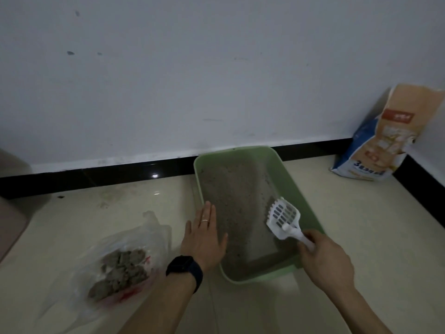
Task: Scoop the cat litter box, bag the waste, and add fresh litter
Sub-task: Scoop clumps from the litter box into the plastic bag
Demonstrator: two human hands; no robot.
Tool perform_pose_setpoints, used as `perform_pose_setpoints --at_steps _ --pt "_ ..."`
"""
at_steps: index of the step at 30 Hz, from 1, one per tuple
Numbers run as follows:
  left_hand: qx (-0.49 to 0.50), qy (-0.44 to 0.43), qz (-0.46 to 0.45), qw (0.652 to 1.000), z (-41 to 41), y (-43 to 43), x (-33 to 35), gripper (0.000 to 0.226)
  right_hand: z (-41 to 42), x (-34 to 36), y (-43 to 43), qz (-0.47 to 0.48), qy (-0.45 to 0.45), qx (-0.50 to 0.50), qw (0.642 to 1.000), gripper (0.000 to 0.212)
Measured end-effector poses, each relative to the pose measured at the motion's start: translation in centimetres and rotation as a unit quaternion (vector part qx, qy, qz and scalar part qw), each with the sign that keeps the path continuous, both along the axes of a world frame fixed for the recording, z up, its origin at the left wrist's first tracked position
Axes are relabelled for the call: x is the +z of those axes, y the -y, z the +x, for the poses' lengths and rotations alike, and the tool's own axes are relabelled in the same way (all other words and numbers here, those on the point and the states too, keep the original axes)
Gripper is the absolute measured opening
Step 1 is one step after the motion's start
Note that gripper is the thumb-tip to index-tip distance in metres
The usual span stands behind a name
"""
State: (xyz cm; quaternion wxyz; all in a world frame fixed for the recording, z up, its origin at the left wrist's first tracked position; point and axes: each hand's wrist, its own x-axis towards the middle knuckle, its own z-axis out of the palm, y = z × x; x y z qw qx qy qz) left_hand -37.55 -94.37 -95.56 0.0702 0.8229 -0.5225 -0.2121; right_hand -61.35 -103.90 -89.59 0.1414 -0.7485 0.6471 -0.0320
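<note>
Litter box (296, 194), a green tray, sits on the tiled floor (361, 225) with its far end against the wall's black skirting. The grey litter (231, 201) inside is thin, and a paler strip of the bottom shows down the middle.

The left hand (204, 235) lies flat on the box's left rim, its fingers straight and pressed together, apparently to steady the tray. The right hand (325, 256) is at the box's near right corner, its fingers curled round the handle of a white slotted scoop (284, 216). The scoop's head is over the litter by the right wall and looks empty.

Left of the box, a clear plastic bag (120, 266) lies open on the floor, already holding grey clumps. Scooping therefore seems nearly finished, with this a last sifting pass.

Any further clump would have to travel level across the box to the bag. After that the bag needs closing. The fresh litter sack (378, 141) leans in the corner, well to the box's right.
</note>
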Motion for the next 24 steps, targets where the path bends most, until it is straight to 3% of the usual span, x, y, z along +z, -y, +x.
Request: perform_pose_setpoints --at_steps 5,13,24 --pt "0.004 0.043 0.004 0.999 -0.8 -0.5 -0.7 0.081 1.4 0.0 3.1 -0.034 -0.039 0.065 0.997 0.044" --pt "0.013 0.023 0.006 1.0 -0.7 -0.3 -1.3 0.084 4.1 0.7 4.1 0.016 0.098 -0.01 0.995 0.028" --pt "0.012 0.004 -0.008 1.0 -0.6 -0.3 -1.5 0.084 3.9 1.9 0.8 0.032 0.111 -0.018 0.993 0.021"
